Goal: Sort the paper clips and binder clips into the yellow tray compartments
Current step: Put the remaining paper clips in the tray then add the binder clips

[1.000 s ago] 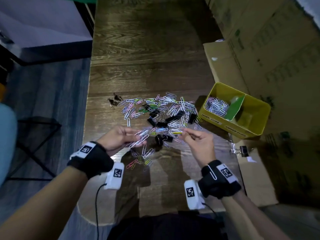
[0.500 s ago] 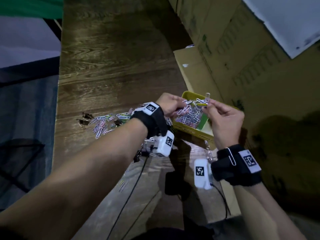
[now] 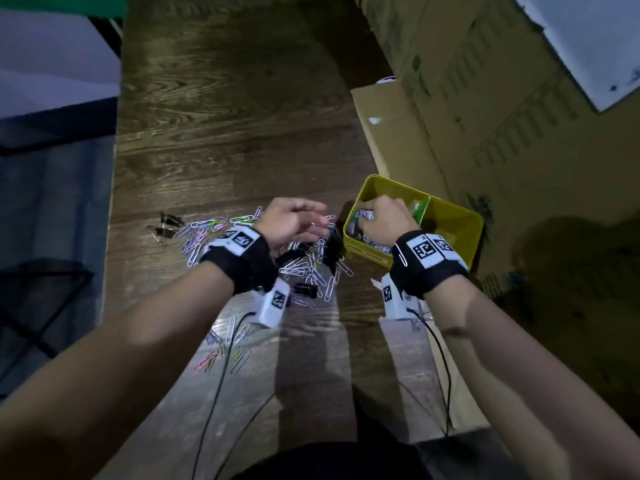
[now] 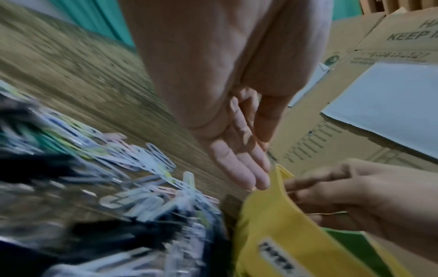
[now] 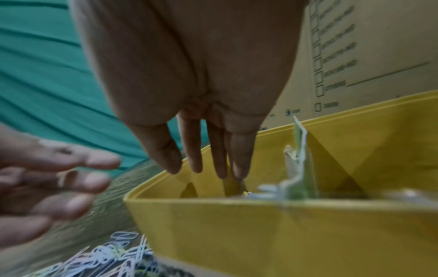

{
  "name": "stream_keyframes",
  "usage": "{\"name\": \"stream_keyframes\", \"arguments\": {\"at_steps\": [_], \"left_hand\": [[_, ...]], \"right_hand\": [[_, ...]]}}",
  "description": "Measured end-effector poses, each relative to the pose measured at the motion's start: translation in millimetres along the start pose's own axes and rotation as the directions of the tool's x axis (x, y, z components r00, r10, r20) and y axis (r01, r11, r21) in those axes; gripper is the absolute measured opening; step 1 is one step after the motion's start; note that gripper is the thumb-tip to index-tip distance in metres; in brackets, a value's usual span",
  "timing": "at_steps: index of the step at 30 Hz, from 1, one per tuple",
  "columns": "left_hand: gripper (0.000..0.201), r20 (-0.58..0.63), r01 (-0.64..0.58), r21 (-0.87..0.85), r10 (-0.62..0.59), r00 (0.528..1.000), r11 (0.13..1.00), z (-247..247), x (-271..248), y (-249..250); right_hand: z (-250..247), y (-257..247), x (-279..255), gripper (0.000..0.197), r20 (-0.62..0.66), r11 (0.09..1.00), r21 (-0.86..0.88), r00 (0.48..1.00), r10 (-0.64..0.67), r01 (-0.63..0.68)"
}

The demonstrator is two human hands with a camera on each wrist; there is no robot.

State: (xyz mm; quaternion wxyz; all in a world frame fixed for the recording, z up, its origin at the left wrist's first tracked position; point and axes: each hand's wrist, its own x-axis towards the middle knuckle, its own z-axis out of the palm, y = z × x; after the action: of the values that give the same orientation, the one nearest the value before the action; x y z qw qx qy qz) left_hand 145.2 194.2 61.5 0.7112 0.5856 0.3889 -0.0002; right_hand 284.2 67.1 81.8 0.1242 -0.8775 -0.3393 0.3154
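Reaching into the yellow tray (image 3: 460, 216), right hand (image 3: 386, 216) loose-fingered; left hand (image 3: 294, 220) relaxed above paper clips (image 3: 304, 268)

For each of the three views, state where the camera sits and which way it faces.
Head: worn on the head, faces down at the wooden table; both forearms, left hand and right hand show.
Left wrist: looks along the left hand's fingers toward the yellow tray; the right hand shows too.
Right wrist: looks along the right hand's fingers into the tray; the left hand shows at the left edge.
Shared: all three show the tray and loose paper clips.
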Motion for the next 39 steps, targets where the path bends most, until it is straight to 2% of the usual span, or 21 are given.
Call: {"name": "stream_keyframes", "arguments": {"at_steps": [3,5,7,8,10,11,13,14,16,17,18,20,22,24,25,27,29,31,33,36,39], "left_hand": [[0.016,-0.082,0.023,0.119,-0.014,0.997,0.993,-51,-21,-23],[0.015,-0.176,0.058,0.164,-0.029,0.984,0.985,-89,-37,-43],[0.017,-0.31,0.11,0.249,-0.029,0.95,0.962,-127,-56,-69],[0.018,-0.366,0.139,0.322,-0.012,0.931,0.936,-144,-66,-83],[0.019,-0.456,0.229,0.498,0.028,0.89,0.837,-170,-86,-113],[0.022,-0.495,0.293,0.566,0.034,0.868,0.77,-177,-97,-126],[0.032,-0.546,0.403,0.635,0.015,0.838,0.659,-183,-117,-150],[0.034,-0.574,0.435,0.644,0.02,0.819,0.629,-182,-126,-160],[0.029,-0.623,0.448,0.665,0.115,0.773,0.598,-170,-140,-175],[0.03,-0.616,0.435,0.669,0.124,0.778,0.603,-160,-143,-181],[0.031,-0.579,0.397,0.689,0.131,0.805,0.607,-150,-144,-186],[0.038,-0.48,0.339,0.735,0.098,0.872,0.587,-127,-144,-192],[0.05,-0.406,0.268,0.781,0.132,0.904,0.565,-106,-143,-196],[0.036,-0.41,0.247,0.719,0.11,0.905,0.649,-90,-144,-193],[0.035,-0.41,0.229,0.701,0.119,0.904,0.676,-86,-146,-189],[0.049,-0.376,0.178,0.745,0.184,0.908,0.643,-88,-146,-186],[0.067,-0.297,0.145,0.82,0.194,0.935,0.553,-99,-144,-187],[0.075,-0.208,0.136,0.89,0.12,0.971,0.435,-107,-144,-185],[0.074,-0.149,0.12,0.928,0.056,0.987,0.352,-109,-145,-184],[0.074,-0.079,0.067,0.947,0.026,0.996,0.315,-101,-150,-190],[0.056,-0.102,0.077,0.932,0.052,0.993,0.354,-89,-155,-197]], "right_hand": [[13,-9,-8,0.033,-0.132,1.0,0.002,0.991,-0.02,0.02],[27,-17,-17,0.036,-0.267,0.997,-0.011,0.961,-0.072,0.072],[42,-29,-27,0.032,-0.366,0.989,0.002,0.92,-0.138,0.149],[51,-36,-31,0.029,-0.373,0.98,0.029,0.911,-0.173,0.198],[72,-51,-38,0.024,-0.276,0.942,0.067,0.914,-0.298,0.328],[85,-58,-43,0.022,-0.168,0.914,0.065,0.907,-0.386,0.401],[112,-73,-54,0.021,0.108,0.865,0.052,0.858,-0.502,0.499],[127,-78,-61,0.02,0.245,0.859,0.034,0.829,-0.503,0.511],[158,-83,-70,0.019,0.45,0.854,-0.079,0.783,-0.429,0.514],[174,-83,-73,0.02,0.506,0.846,-0.147,0.774,-0.38,0.512],[187,-82,-76,0.021,0.528,0.835,-0.2,0.774,-0.349,0.513],[210,-81,-82,0.02,0.513,0.817,-0.252,0.787,-0.341,0.518],[224,-82,-85,0.019,0.478,0.796,-0.285,0.8,-0.364,0.533],[231,-84,-88,0.024,0.413,0.772,-0.297,0.804,-0.427,0.562],[233,-84,-88,0.032,0.376,0.767,-0.292,0.806,-0.457,0.571],[233,-84,-87,0.058,0.35,0.752,-0.303,0.802,-0.484,0.585],[230,-87,-87,0.093,0.388,0.727,-0.333,0.79,-0.475,0.601],[227,-91,-90,0.112,0.408,0.696,-0.383,0.787,-0.462,0.607],[229,-92,-91,0.112,0.406,0.706,-0.39,0.798,-0.444,0.591],[233,-93,-91,0.091,0.422,0.742,-0.357,0.806,-0.414,0.568],[235,-94,-93,0.059,0.4,0.757,-0.311,0.802,-0.444,0.574]]}}
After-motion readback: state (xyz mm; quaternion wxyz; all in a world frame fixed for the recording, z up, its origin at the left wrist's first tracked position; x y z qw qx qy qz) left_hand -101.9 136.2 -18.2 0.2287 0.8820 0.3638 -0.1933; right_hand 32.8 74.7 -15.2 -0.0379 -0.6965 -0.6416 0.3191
